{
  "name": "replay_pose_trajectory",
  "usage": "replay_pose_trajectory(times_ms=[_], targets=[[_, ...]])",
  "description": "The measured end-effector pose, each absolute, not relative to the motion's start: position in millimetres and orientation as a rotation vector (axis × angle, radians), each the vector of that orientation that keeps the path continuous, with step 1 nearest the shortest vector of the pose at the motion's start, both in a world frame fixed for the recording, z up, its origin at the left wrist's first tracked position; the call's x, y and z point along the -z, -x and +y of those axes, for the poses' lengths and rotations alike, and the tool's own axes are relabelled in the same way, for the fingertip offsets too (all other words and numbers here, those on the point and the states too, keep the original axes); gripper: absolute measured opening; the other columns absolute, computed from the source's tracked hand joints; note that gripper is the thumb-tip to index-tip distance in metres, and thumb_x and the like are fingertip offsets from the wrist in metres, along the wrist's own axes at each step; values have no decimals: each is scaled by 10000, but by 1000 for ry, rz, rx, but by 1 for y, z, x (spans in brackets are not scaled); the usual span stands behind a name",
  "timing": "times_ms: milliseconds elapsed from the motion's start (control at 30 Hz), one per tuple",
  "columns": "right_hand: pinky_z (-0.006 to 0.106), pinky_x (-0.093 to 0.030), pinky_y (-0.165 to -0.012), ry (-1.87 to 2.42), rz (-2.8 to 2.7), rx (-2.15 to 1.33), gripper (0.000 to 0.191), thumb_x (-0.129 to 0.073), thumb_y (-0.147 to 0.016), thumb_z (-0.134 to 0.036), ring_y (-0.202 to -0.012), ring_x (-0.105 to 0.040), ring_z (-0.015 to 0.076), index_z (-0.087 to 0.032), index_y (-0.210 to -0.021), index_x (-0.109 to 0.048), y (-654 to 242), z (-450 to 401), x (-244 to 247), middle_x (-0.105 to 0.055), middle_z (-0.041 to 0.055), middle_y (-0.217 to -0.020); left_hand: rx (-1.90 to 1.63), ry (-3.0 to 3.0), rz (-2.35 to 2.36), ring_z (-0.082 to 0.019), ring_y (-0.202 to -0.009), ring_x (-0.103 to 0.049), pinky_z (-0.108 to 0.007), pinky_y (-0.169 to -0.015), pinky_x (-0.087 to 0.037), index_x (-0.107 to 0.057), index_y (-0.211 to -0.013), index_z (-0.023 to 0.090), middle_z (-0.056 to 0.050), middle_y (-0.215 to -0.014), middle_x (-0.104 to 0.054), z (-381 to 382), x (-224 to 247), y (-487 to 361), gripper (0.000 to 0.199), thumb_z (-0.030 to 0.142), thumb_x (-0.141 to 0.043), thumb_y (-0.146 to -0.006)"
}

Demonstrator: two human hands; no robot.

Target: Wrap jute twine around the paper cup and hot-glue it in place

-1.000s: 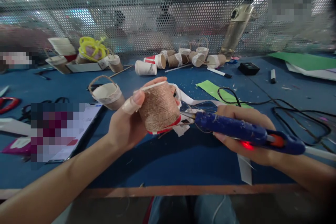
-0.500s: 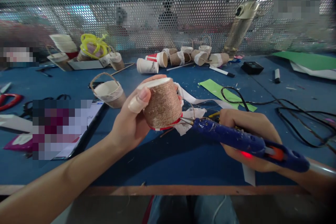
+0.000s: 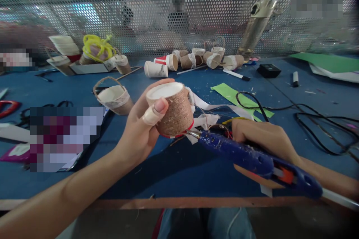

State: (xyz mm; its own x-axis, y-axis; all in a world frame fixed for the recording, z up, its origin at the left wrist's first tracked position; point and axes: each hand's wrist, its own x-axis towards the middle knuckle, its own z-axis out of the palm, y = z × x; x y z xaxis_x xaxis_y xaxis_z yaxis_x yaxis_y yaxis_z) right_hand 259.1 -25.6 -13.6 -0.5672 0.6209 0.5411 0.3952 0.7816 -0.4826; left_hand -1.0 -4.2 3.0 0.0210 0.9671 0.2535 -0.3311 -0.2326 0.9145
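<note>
My left hand point(image 3: 143, 123) is wrapped round a paper cup point(image 3: 177, 114) covered in brown twine, its white opening tilted up and a red band showing at its lower edge. A bandage-like wrap point(image 3: 151, 117) covers the left thumb. My right hand point(image 3: 263, 142) grips a blue glue gun point(image 3: 238, 153) with a glue stick point(image 3: 339, 198) sticking out of its rear. The metal nozzle point(image 3: 193, 133) meets the cup's lower rim, at or very near the red band. Behind the cup lies a white ribbon point(image 3: 213, 105), partly hidden.
A small twine basket point(image 3: 115, 99) stands left of the cup, near a phone point(image 3: 81, 145). Several finished baskets point(image 3: 193, 60) and stacked paper cups point(image 3: 157, 69) line the back. A black cable point(image 3: 305, 119) loops at right beside green paper point(image 3: 232, 95). A bottle point(image 3: 256, 26) stands by the mesh.
The cup has turned so more of its inside shows. The glue gun has moved slightly left and down, its nozzle following along the cup's lower rim.
</note>
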Motion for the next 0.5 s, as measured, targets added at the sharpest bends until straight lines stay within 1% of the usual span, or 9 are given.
replay_pose_trajectory(times_ms=[133,233,300,400,500], targets=[[254,-286,-542,664,-2255,-383,326,-584,-792,-34,-591,-369,109,-263,-807,-352,-260,-20,18,-387,-64,-713,-1493,-1190,803,-320,-1208,-682,-462,-1060,-523,-748,-1180,259,-53,-1152,-773,-7,-3,0,558,578,-898,-747],[245,-263,-496,642,-2258,-310,376,-551,-747,44,-557,-387,99,-263,-790,-338,-260,-17,21,-392,-72,-674,-1512,-1198,816,-318,-1203,-680,-437,-1030,-529,-753,-1169,254,-62,-1162,-776,-8,-4,-1,524,568,-882,-769],[254,-263,-506,670,-2243,-310,395,-524,-719,84,-564,-394,103,-262,-791,-347,-260,-18,21,-405,-71,-670,-1507,-1195,808,-326,-1220,-681,-442,-1028,-532,-751,-1169,255,-67,-1177,-779,-8,-4,0,496,553,-868,-791],[268,-280,-570,767,-2206,-362,394,-505,-718,97,-612,-383,111,-257,-800,-351,-258,-24,18,-401,-63,-703,-1498,-1180,780,-345,-1261,-673,-471,-1056,-533,-752,-1171,258,-68,-1185,-780,-7,-4,0,480,538,-865,-797],[268,-276,-597,842,-2207,-379,354,-554,-755,34,-613,-324,112,-254,-801,-353,-258,-29,13,-378,-68,-713,-1499,-1173,755,-369,-1318,-643,-508,-1099,-523,-761,-1167,247,-75,-1203,-777,-8,-6,0,472,538,-851,-807]])
